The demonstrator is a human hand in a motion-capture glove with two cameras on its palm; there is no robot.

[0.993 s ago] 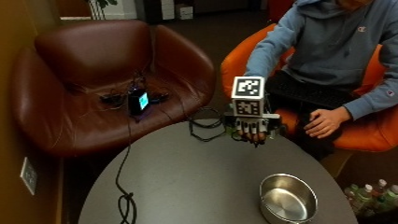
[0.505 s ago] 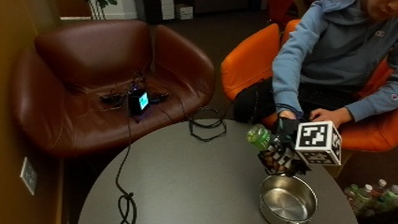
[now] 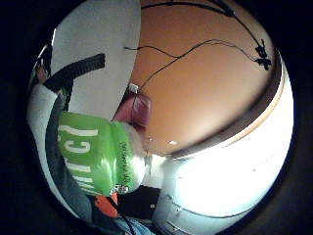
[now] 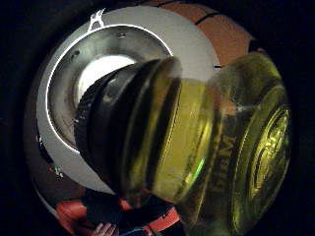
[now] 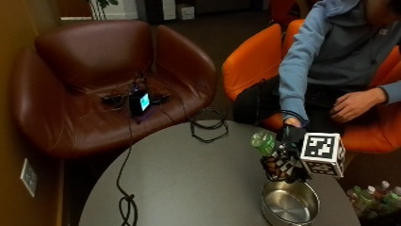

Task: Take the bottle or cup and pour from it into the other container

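Note:
In the outside view my gloved right hand [image 5: 285, 160] grips a green bottle [image 5: 264, 142] and holds it tipped just above the far rim of a steel bowl [image 5: 276, 188]. The bowl stands at the near right of the round grey table [image 5: 188, 179]. The bottle's base points up and away from the bowl, and its neck is hidden behind the hand. The thumb side palm view shows the bottle's neck [image 4: 197, 142] with a black cap [image 4: 98, 132] on it, right over the bowl [image 4: 64, 64]. The green label [image 3: 98, 159] lies close to the palm. No liquid shows in the bowl.
A black cable [image 5: 128, 202] runs across the table's left side, and a cable loop [image 5: 206, 125] lies at its far edge. Beyond stand a brown leather chair [image 5: 94, 61] holding a lit device [image 5: 139, 101] and an orange chair [image 5: 251, 70]. Several bottles [image 5: 376, 197] sit on the floor at the right.
My hand has carried the bottle from the table's far edge over to the bowl and tipped it. Since half a second ago it has sunk only slightly.

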